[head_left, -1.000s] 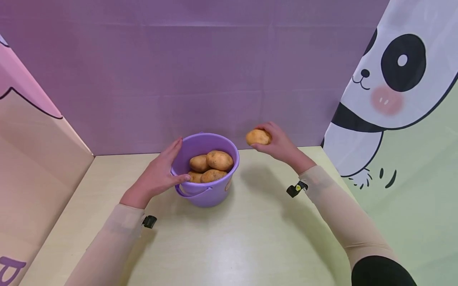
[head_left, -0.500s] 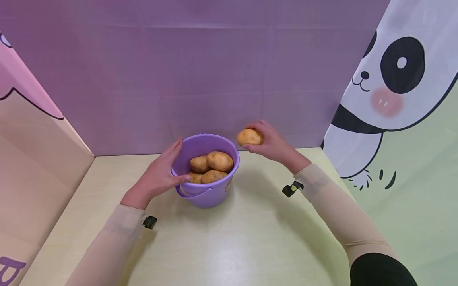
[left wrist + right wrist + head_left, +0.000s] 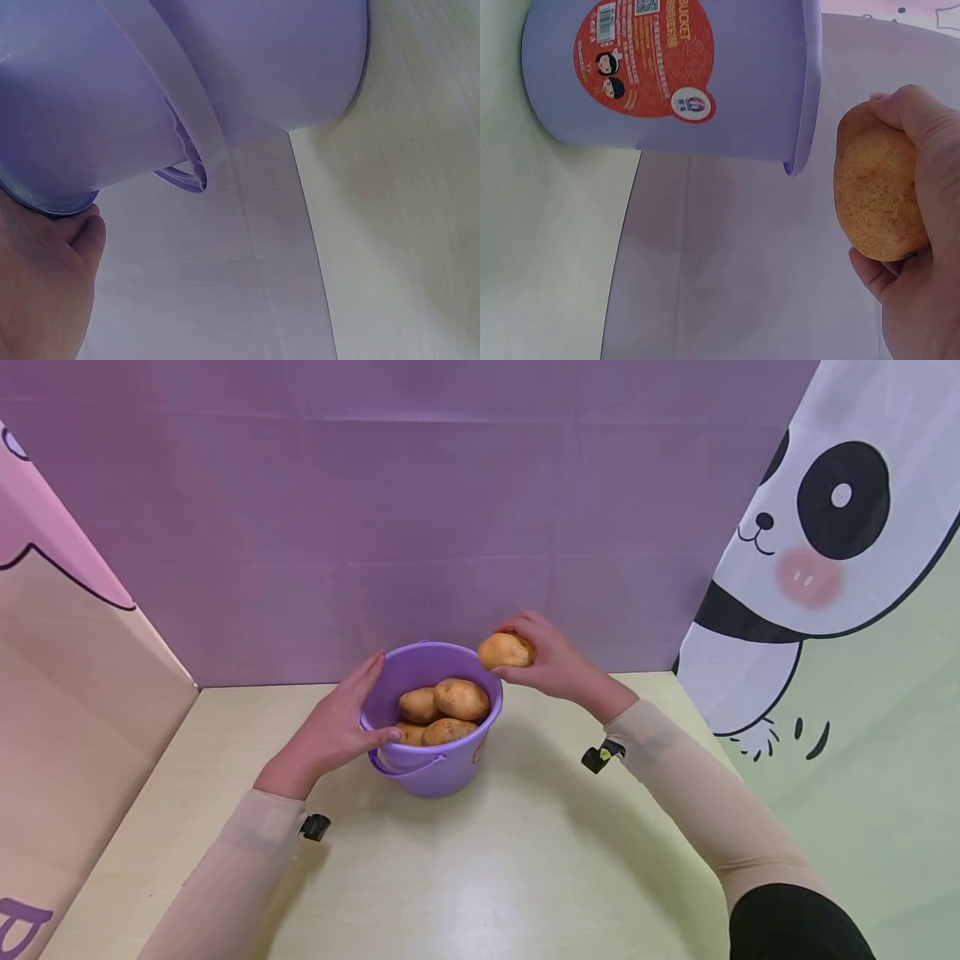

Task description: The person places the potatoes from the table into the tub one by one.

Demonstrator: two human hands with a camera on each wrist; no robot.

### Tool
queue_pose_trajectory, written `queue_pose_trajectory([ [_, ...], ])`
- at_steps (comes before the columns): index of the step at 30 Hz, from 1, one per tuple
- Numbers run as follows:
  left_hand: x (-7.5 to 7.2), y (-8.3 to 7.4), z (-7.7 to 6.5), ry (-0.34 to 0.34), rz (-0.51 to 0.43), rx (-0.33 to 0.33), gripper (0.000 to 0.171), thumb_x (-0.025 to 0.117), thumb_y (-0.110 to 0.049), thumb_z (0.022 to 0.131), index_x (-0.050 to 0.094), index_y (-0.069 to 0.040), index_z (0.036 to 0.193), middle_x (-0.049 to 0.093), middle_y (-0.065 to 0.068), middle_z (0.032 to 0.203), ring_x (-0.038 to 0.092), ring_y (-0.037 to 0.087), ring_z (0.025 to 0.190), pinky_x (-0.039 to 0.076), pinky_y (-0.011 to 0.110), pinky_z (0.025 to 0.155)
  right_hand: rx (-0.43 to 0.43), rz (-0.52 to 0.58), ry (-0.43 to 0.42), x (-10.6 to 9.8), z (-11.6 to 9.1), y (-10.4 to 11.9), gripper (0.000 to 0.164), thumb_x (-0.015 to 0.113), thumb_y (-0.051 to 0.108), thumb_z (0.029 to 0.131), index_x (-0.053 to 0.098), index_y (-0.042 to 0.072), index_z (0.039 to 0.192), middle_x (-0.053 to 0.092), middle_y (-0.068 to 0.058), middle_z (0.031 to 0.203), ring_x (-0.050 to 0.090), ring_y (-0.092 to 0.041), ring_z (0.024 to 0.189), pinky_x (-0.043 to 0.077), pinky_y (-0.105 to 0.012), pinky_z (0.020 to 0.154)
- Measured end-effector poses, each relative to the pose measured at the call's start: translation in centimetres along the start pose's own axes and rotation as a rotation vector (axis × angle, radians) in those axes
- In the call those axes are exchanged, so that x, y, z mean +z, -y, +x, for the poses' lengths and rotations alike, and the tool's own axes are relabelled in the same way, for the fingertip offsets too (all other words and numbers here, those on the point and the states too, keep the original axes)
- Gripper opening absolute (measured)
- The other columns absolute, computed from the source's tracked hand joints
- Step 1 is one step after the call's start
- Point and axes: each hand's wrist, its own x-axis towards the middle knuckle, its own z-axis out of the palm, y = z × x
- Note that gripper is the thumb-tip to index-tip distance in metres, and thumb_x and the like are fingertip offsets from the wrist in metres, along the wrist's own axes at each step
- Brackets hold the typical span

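Note:
A purple bucket stands on the table at its back edge. My left hand grips its rim from the left, the thumb lapping over the front edge; the left wrist view shows the hand at the rim and the bucket's handle hanging down. Several potatoes lie inside, the lower ones partly hidden. My right hand holds another potato at the bucket's back right rim, slightly higher than it. In the right wrist view this potato is pinched between thumb and fingers, just apart from the rim.
The pale wooden table spreads in front of the bucket. Directly behind it rises a purple cloth wall. A printed panda panel borders the right side, a pink and beige panel the left.
My right hand has carried its potato leftward, from well right of the bucket to its right rim. My left hand and the bucket have stayed where they were.

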Motion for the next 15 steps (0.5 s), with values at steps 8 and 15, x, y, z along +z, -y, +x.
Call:
queue_pose_trajectory([
  [8, 0.2, 0.1, 0.0, -0.009, 0.002, 0.004, 0.127, 0.080, -0.069, 0.089, 0.018, 0.000, 0.175, 0.016, 0.020, 0.183, 0.019, 0.044, 0.168, 0.025, 0.068, 0.131, -0.039, -0.025, 0.029, 1.0, 0.9, 0.9, 0.052, 0.092, 0.025, 0.092, 0.072, 0.008, 0.137, 0.063, -0.008, 0.126, 0.060, -0.023, 0.112, 0.057, -0.037, 0.089],
  [15, 0.3, 0.2, 0.0, -0.015, -0.010, 0.008, 0.129, 0.078, -0.075, 0.088, 0.018, -0.001, 0.176, 0.015, 0.020, 0.183, 0.019, 0.044, 0.168, 0.025, 0.068, 0.131, -0.047, -0.017, 0.073, 1.9, 1.6, 1.7, 0.052, 0.093, 0.029, 0.092, 0.072, 0.009, 0.137, 0.063, -0.006, 0.127, 0.059, -0.021, 0.116, 0.056, -0.038, 0.098],
])
